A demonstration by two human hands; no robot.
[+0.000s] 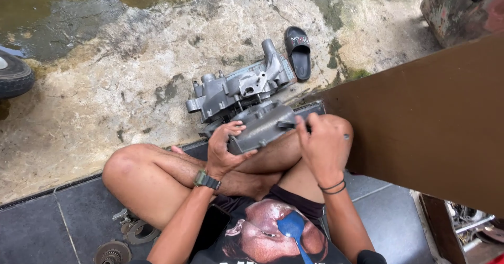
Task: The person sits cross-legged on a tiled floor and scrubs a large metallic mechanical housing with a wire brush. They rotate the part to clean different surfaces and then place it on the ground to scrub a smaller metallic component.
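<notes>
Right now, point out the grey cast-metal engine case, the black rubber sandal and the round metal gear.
grey cast-metal engine case point(239, 88), head view, upper housing.
black rubber sandal point(298, 54), head view, strap.
round metal gear point(112, 253), head view, centre.

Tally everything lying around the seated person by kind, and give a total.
Grey engine casings: 2, one under both hands, one on the concrete
Black sandal: 1
Tyre: 1
Round metal parts on the tiles: 2, a gear and a ring piece
Total: 6
</notes>
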